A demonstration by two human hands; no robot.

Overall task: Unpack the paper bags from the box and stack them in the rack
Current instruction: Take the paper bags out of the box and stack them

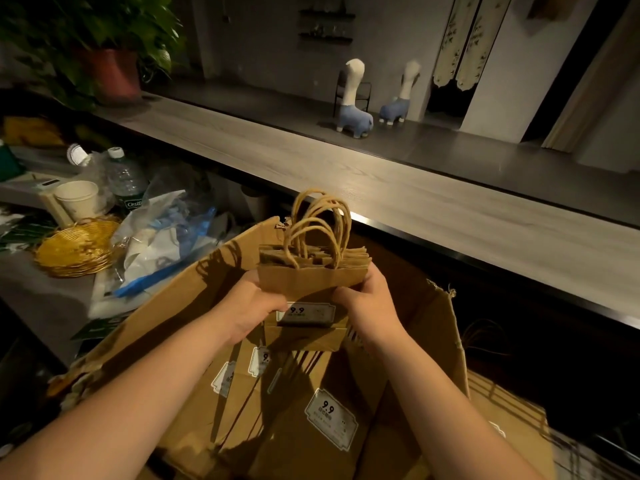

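Far left, a potted plant in a red pot sits at the end of the long wooden counter. Below it, a cluttered lower surface: plastic water bottle, white paper cup, gold wire basket, and a heap of clear and blue plastic wrapping. Centre near: open cardboard box, flaps up, with more flat brown bags lying inside, white "9.9" labels showing. Above the box, a bundle of paper bags is held upright, twisted-cord handles pointing up toward the counter edge. Left hand grips the bundle's left side, fingers wrapped behind, thumb on the front. Right hand clasps the right side the same way; both hands are closed on the bundle, clear of the box contents. Far right of centre on the counter, two blue-and-white animal figurines stand side by side. No rack identifiable in view.
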